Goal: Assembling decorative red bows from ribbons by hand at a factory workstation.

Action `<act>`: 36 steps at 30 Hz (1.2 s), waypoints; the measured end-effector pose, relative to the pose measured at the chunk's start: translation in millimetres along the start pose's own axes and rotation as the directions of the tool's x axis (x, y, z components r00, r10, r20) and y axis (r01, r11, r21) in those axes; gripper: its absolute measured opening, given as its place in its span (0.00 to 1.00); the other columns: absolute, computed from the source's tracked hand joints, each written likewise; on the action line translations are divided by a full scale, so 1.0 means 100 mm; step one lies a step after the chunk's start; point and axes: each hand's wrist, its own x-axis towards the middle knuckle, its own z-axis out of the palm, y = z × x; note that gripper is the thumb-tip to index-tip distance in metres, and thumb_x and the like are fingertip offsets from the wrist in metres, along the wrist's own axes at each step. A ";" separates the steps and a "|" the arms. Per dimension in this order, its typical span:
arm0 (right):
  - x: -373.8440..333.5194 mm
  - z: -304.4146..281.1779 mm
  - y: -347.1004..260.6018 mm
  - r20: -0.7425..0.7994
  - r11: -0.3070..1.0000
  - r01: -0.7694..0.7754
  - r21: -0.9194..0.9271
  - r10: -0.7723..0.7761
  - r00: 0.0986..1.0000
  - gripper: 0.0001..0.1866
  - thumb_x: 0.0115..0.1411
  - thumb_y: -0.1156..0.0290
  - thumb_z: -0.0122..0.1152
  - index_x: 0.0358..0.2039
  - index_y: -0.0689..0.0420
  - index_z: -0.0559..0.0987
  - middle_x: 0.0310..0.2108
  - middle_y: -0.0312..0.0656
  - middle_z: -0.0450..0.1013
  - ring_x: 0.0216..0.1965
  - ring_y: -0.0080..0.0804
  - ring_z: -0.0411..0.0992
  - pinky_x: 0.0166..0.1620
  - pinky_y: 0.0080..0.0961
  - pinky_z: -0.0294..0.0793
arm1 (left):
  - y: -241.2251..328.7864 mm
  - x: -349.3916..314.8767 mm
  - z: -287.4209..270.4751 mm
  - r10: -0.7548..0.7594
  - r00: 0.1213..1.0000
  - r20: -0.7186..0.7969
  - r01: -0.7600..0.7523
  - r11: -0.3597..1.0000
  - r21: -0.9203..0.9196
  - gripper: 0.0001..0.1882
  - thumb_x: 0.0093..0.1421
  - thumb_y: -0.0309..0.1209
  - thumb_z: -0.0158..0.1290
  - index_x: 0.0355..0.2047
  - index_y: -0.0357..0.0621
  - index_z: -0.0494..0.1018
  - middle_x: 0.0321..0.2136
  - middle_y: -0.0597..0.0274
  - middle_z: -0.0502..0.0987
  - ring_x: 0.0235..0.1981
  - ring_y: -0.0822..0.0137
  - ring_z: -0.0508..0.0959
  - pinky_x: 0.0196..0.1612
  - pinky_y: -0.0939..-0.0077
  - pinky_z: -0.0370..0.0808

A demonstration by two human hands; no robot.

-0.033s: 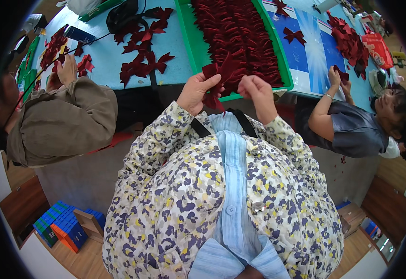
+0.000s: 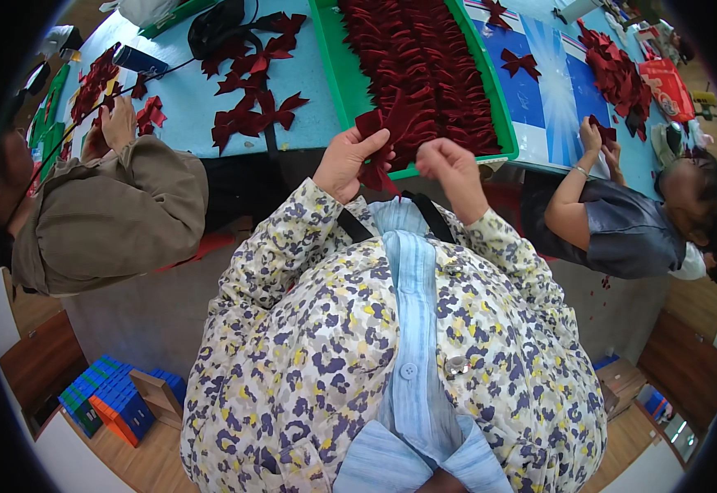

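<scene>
My left hand (image 2: pixel 344 167) pinches a dark red velvet bow (image 2: pixel 401 122) between thumb and fingers, its tails hanging down. Just right of the bow is my right hand (image 2: pixel 455 170), apart from it, with the fingers curled and pressed together. Whatever lies between those fingertips, if anything, is too small to make out. Both hands are over the near edge of a green tray (image 2: pixel 340 86), which is packed with rows of similar dark red bows (image 2: pixel 424 57).
Loose bows (image 2: pixel 261 115) lie left of the tray on the light blue table (image 2: pixel 186 123). To the right, a bow (image 2: pixel 519 64) rests on a blue-and-white board (image 2: pixel 560 82), near a heap of red bows (image 2: pixel 621 78). Co-workers sit on both sides, one in a brown sleeve (image 2: pixel 116 214).
My right hand has shifted slightly left, toward the bow. My left hand still holds the bow almost in place. The right-hand co-worker's head has turned.
</scene>
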 end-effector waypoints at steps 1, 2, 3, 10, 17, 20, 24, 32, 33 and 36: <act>-0.08 0.05 -0.01 0.108 0.991 0.047 -0.122 -0.034 0.994 0.09 0.58 0.67 0.58 0.30 0.60 0.76 0.26 0.33 0.73 0.28 0.15 0.69 0.33 0.14 0.68 | 0.00 0.01 0.00 0.012 1.000 -0.020 -0.013 0.999 -0.040 0.09 0.58 0.32 0.55 0.36 0.42 0.72 0.27 0.65 0.76 0.27 0.72 0.75 0.30 0.77 0.73; -0.12 0.12 -0.02 0.145 0.984 0.047 -0.171 -0.022 0.989 0.11 0.55 0.66 0.61 0.30 0.61 0.76 0.25 0.34 0.73 0.26 0.15 0.68 0.31 0.15 0.68 | 0.00 0.02 0.01 0.023 0.999 -0.041 -0.027 0.997 -0.079 0.09 0.57 0.31 0.55 0.36 0.42 0.72 0.27 0.65 0.76 0.26 0.72 0.75 0.30 0.78 0.73; -0.12 0.15 -0.01 0.146 0.984 0.048 -0.172 -0.023 0.989 0.11 0.55 0.66 0.61 0.30 0.61 0.76 0.25 0.34 0.73 0.26 0.15 0.68 0.31 0.15 0.68 | -0.01 0.03 0.01 0.025 0.999 -0.040 -0.028 0.996 -0.080 0.09 0.57 0.31 0.55 0.36 0.42 0.72 0.27 0.65 0.76 0.26 0.72 0.75 0.30 0.78 0.73; -0.10 0.20 0.02 0.212 0.954 0.106 -0.280 -0.047 0.976 0.11 0.51 0.67 0.65 0.29 0.62 0.76 0.24 0.35 0.74 0.26 0.14 0.69 0.30 0.16 0.69 | -0.02 0.05 0.05 0.125 0.985 -0.117 -0.140 0.982 -0.129 0.10 0.59 0.34 0.54 0.37 0.43 0.71 0.28 0.64 0.75 0.26 0.72 0.74 0.31 0.77 0.72; -0.07 0.24 -0.10 0.284 0.675 0.441 -0.592 -0.337 0.898 0.08 0.47 0.74 0.63 0.28 0.60 0.75 0.24 0.36 0.71 0.27 0.25 0.71 0.30 0.23 0.69 | -0.13 0.04 0.01 0.294 0.952 -0.092 -0.291 0.956 0.037 0.11 0.61 0.34 0.50 0.39 0.41 0.69 0.28 0.65 0.75 0.26 0.75 0.73 0.31 0.81 0.72; -0.03 0.21 -0.18 0.485 0.195 0.673 -0.713 -0.556 0.675 0.08 0.44 0.75 0.61 0.27 0.57 0.75 0.26 0.35 0.69 0.29 0.30 0.70 0.33 0.26 0.68 | -0.15 0.04 0.04 0.393 0.913 -0.113 -0.382 0.918 0.102 0.10 0.63 0.34 0.48 0.40 0.42 0.68 0.28 0.66 0.74 0.26 0.76 0.73 0.31 0.82 0.71; -0.11 0.24 -0.37 0.727 -0.373 0.687 -0.624 -0.600 0.334 0.10 0.40 0.73 0.57 0.28 0.53 0.75 0.29 0.34 0.69 0.33 0.27 0.70 0.38 0.26 0.66 | -0.18 0.06 0.06 0.425 0.899 -0.105 -0.411 0.902 0.133 0.09 0.64 0.33 0.46 0.40 0.40 0.67 0.28 0.64 0.74 0.26 0.77 0.72 0.31 0.82 0.71; -0.12 0.02 -0.25 0.267 0.628 0.528 -0.571 -0.466 0.844 0.11 0.57 0.64 0.54 0.28 0.59 0.75 0.28 0.38 0.72 0.31 0.27 0.71 0.37 0.25 0.68 | -0.04 -0.02 0.07 0.431 0.902 0.032 -0.430 0.901 -0.053 0.10 0.63 0.33 0.47 0.42 0.45 0.66 0.30 0.64 0.75 0.27 0.76 0.73 0.30 0.82 0.70; -0.08 0.00 -0.22 0.099 0.900 0.215 -0.379 -0.192 0.976 0.15 0.61 0.61 0.51 0.28 0.60 0.75 0.28 0.38 0.73 0.31 0.27 0.71 0.36 0.24 0.69 | -0.04 -0.02 0.10 0.426 0.904 0.040 -0.424 0.904 -0.050 0.10 0.63 0.33 0.47 0.42 0.45 0.66 0.30 0.64 0.75 0.27 0.76 0.73 0.30 0.82 0.70; -0.06 0.09 -0.15 0.160 0.986 -0.113 -0.120 0.131 0.978 0.18 0.64 0.59 0.46 0.29 0.61 0.76 0.25 0.37 0.74 0.28 0.22 0.71 0.35 0.19 0.69 | -0.05 -0.01 0.15 0.419 0.904 0.085 -0.415 0.908 -0.063 0.09 0.63 0.33 0.47 0.42 0.45 0.66 0.31 0.62 0.75 0.28 0.75 0.73 0.30 0.82 0.71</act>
